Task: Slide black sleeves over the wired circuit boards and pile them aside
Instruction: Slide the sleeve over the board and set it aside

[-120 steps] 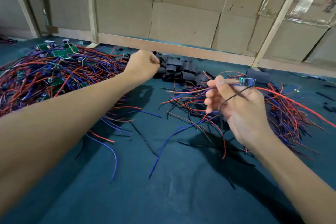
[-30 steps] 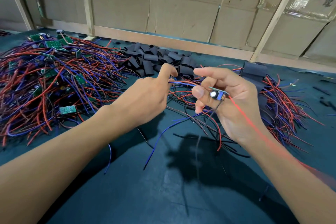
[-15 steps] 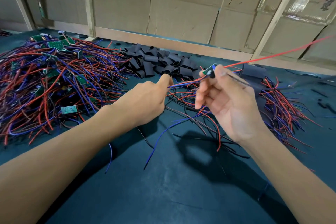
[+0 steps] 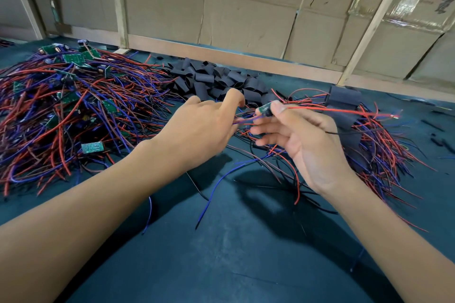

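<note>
My right hand [image 4: 305,140] pinches a small green circuit board [image 4: 265,109] between thumb and forefinger, above the table's middle. The board's red wire [image 4: 344,111] streams out to the right, and its blue and red wires [image 4: 242,121] run left into my left hand [image 4: 202,128]. That hand's curled fingers pinch these wires, thumb raised; whether it also holds a sleeve is hidden. A heap of loose black sleeves [image 4: 216,81] lies just behind both hands. Bare wired boards [image 4: 73,106] are heaped at the left.
Sleeved boards with red and blue wires [image 4: 369,145] are piled at the right, under my right hand. Dark green cloth [image 4: 234,253] covers the table. A cardboard wall with wooden battens [image 4: 246,19] closes off the back. Stray black bits [image 4: 440,142] lie far right.
The red wire has swung down from pointing up and right to nearly level. My right hand tipped the board slightly lower. My left hand has stayed on the wires, thumb lifted.
</note>
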Demonstrator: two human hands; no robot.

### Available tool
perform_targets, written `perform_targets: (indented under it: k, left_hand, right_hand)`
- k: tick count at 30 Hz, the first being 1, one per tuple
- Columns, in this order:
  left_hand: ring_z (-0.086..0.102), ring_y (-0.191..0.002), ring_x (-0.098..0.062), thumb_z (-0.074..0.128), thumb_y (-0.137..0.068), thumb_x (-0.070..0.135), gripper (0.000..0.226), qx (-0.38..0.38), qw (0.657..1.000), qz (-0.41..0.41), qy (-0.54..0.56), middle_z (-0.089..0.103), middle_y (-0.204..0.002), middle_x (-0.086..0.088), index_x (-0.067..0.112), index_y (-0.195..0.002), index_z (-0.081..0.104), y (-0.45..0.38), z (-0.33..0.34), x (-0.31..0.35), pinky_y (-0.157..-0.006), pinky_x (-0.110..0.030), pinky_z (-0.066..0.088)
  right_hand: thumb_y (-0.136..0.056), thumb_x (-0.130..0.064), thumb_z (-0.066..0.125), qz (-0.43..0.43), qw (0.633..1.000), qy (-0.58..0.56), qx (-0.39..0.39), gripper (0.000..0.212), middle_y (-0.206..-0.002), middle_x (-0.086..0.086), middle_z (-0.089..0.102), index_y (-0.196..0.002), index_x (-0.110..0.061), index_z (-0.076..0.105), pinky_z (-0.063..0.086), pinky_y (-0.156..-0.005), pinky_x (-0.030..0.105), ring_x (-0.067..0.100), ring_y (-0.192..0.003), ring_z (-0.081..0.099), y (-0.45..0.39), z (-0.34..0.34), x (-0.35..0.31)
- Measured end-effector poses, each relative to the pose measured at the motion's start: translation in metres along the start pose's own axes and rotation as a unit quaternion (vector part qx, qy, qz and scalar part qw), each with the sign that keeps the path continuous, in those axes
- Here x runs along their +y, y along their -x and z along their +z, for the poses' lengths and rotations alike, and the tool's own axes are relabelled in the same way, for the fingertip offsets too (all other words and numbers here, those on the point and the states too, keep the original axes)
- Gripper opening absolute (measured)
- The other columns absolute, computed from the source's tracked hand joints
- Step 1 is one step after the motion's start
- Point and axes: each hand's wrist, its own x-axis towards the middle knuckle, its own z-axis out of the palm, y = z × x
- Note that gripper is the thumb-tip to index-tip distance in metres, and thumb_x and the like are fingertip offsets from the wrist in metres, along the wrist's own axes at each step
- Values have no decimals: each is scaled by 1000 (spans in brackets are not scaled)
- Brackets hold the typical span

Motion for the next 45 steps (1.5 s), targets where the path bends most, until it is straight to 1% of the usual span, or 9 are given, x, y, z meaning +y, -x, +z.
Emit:
perform_targets:
  k: [7, 10, 16, 21, 26, 30, 34, 38, 45]
  left_hand:
    - [31, -49, -25, 54, -102, 35, 34, 21, 1000, 0, 4, 27, -57, 14, 8, -121, 51, 0, -5, 5, -57, -34, 43]
    - [46, -52, -32, 40, -98, 40, 40, -6, 1000, -14, 25, 25, -57, 14, 12, -126, 45, -2, -7, 7, -51, -33, 38]
    - [53, -50, -31, 56, -94, 20, 36, -25, 999, -32, -15, 49, -62, 6, 14, -128, 45, 0, -9, 9, -45, -30, 34]
    - [37, -45, -27, 52, -89, 15, 36, -44, 999, -24, 0, 24, -56, 11, 13, -125, 44, -1, -12, 14, -44, -28, 28]
    - [46, -43, -21, 49, -90, 15, 26, -44, 993, -21, 105, 29, -58, 14, 12, -115, 40, -2, -15, 22, -43, -25, 32]
    - [48, -54, -30, 52, -95, 20, 37, -44, 996, 15, 78, 43, -70, 10, 13, -129, 39, -1, -14, 20, -52, -33, 34]
    - [55, -58, -33, 54, -93, 22, 42, -45, 996, 22, 69, 39, -66, 12, 16, -131, 36, 0, -14, 24, -53, -31, 31]
    - [36, -53, -25, 54, -89, 22, 49, -40, 996, 20, 78, 25, -58, 17, 17, -135, 38, 1, -15, 23, -53, -30, 27]
    - [40, -56, -23, 54, -89, 19, 56, -41, 994, 12, 98, 36, -62, 14, 25, -134, 22, 0, -15, 21, -50, -32, 28]
  right_hand:
    - [-85, -11, 71, -1, 1000, 16, 17, 16, -79, 13, 70, -99, -11, 77, 57, -66, 34, 28, -70, 68, 1, 1, 3]
    - [-83, -11, 72, 18, 1000, 17, 14, 9, -82, 20, 73, -90, -9, 77, 59, -65, 35, 33, -71, 73, 1, 1, 2]
    - [-87, -8, 72, 39, 999, 34, -16, 8, -88, 23, 76, -90, -12, 79, 62, -66, 36, 39, -82, 76, 4, 5, 5]
    - [-90, -4, 73, 15, 998, 64, -13, 8, -89, 23, 76, -95, -6, 78, 61, -68, 34, 37, -83, 76, 4, 2, 7]
    - [-85, -16, 79, -21, 988, 149, -35, 13, -88, 10, 79, -98, -14, 80, 64, -69, 37, 25, -77, 75, 6, 2, 6]
    - [-81, -14, 79, -27, 987, 155, -38, 11, -83, 2, 77, -85, -25, 79, 58, -59, 30, 17, -71, 70, 6, 6, 6]
    - [-76, -18, 81, -18, 987, 158, -25, 14, -73, 6, 72, -83, -14, 70, 56, -56, 32, 19, -62, 66, 7, 4, 7]
    - [-80, -11, 84, -1, 986, 166, -17, 18, -67, 8, 69, -81, -9, 65, 56, -53, 32, 19, -57, 64, 7, 5, 10]
    - [-82, -16, 78, 32, 987, 150, -52, 27, -76, 8, 72, -101, -1, 66, 59, -58, 37, 23, -64, 68, 8, 3, 5]
